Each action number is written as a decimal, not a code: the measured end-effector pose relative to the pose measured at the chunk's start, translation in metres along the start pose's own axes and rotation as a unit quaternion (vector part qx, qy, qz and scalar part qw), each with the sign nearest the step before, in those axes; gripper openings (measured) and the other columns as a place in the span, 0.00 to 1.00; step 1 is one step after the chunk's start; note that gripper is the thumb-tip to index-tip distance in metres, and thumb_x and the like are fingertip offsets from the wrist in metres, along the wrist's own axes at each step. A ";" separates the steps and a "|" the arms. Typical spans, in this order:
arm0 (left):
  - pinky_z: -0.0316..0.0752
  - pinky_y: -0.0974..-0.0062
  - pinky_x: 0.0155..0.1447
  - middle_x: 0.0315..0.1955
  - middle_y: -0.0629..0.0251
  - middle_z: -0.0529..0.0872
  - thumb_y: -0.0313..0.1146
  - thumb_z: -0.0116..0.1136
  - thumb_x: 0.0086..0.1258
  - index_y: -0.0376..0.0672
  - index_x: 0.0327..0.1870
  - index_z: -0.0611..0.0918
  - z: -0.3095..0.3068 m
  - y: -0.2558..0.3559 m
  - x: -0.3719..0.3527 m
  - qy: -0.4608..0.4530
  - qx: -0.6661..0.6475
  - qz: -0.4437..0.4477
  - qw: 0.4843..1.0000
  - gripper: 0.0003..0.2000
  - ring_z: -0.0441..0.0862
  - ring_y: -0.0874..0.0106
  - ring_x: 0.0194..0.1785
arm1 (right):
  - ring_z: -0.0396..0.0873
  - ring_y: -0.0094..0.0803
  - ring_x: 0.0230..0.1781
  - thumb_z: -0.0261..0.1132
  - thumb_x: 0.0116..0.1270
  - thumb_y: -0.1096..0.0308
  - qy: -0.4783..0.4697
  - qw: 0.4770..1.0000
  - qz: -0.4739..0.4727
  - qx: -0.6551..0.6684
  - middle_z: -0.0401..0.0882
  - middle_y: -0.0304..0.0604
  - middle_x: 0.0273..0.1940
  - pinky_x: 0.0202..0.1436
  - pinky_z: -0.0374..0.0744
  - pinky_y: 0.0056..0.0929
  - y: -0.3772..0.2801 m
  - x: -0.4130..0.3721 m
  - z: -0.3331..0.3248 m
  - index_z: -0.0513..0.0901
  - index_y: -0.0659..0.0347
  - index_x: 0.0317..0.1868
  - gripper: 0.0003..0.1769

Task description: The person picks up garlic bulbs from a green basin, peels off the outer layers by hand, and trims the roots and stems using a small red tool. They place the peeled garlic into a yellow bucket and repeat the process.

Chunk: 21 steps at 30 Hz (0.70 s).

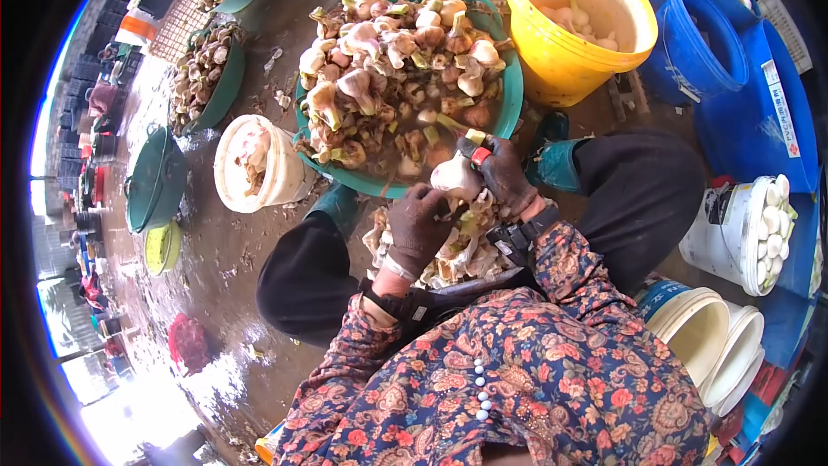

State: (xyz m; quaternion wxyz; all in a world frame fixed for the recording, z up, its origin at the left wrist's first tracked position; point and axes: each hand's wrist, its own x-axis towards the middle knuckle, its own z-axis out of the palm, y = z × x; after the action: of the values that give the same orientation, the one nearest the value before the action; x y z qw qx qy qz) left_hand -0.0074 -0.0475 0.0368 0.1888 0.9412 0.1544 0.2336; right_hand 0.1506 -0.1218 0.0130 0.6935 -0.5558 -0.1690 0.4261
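A whitish garlic bulb [457, 177] with its stem up is between my two gloved hands, above my lap. My left hand [418, 229] is closed, its fingers curled at the bulb's lower left side. My right hand [507, 179] is closed around a small red-and-black tool [480, 155] beside the bulb's stem; its blade or tip cannot be made out. Below the hands lies a heap of loose garlic skins [457, 261]. Just ahead, a green tub [516, 91] holds a pile of unpeeled, dirty garlic bulbs [371, 78] in brownish water.
A yellow bucket [569, 78] with peeled garlic stands front right, near a blue bucket [703, 43]. A white bucket [720, 237] of white bulbs is at right. Another white bucket [289, 174] holds skins at left. Green tubs [155, 177] stand farther left on the wet floor.
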 end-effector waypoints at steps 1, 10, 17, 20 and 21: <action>0.73 0.74 0.29 0.26 0.65 0.76 0.36 0.78 0.39 0.42 0.28 0.76 -0.002 0.004 -0.005 -0.009 -0.048 -0.037 0.998 0.20 0.78 0.69 0.31 | 0.71 0.17 0.30 0.60 0.66 0.64 -0.012 1.000 -0.005 0.025 0.77 0.31 0.30 0.35 0.72 0.20 -0.003 0.001 -0.002 0.80 0.63 0.37 0.10; 0.71 0.80 0.50 0.41 0.63 0.78 0.24 0.64 0.58 0.37 0.51 0.79 -0.030 -0.009 0.017 -0.096 -0.352 -0.149 0.919 0.18 0.76 0.75 0.45 | 0.72 0.18 0.32 0.59 0.66 0.65 -0.102 0.992 0.040 0.061 0.76 0.32 0.31 0.37 0.72 0.20 -0.007 -0.004 -0.004 0.79 0.63 0.37 0.09; 0.74 0.77 0.42 0.30 0.64 0.80 0.26 0.66 0.57 0.37 0.38 0.81 -0.024 -0.007 0.005 -0.113 -0.308 -0.202 0.923 0.09 0.79 0.75 0.36 | 0.73 0.19 0.31 0.58 0.67 0.66 -0.076 0.989 0.070 0.109 0.76 0.33 0.31 0.37 0.73 0.21 0.017 -0.002 -0.007 0.79 0.62 0.38 0.08; 0.72 0.67 0.37 0.29 0.58 0.80 0.36 0.64 0.59 0.41 0.31 0.79 -0.014 0.000 -0.020 -0.146 -0.256 -0.133 0.946 0.09 0.80 0.59 0.34 | 0.73 0.20 0.31 0.57 0.67 0.66 -0.030 0.976 0.029 0.215 0.76 0.33 0.32 0.37 0.74 0.22 0.013 0.001 -0.008 0.79 0.62 0.41 0.09; 0.72 0.63 0.37 0.30 0.56 0.80 0.37 0.63 0.60 0.42 0.30 0.78 -0.027 0.011 -0.019 -0.216 -0.244 -0.119 0.938 0.09 0.78 0.52 0.34 | 0.73 0.21 0.31 0.55 0.68 0.64 -0.036 0.991 -0.024 0.128 0.76 0.33 0.31 0.38 0.75 0.23 0.001 -0.002 -0.009 0.78 0.62 0.41 0.10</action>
State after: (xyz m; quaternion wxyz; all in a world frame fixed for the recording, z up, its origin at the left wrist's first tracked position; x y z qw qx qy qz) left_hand -0.0343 -0.0571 0.0565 0.4682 0.8687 0.1588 0.0307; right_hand 0.1549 -0.1288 0.0094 0.7625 -0.4420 -0.1513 0.4476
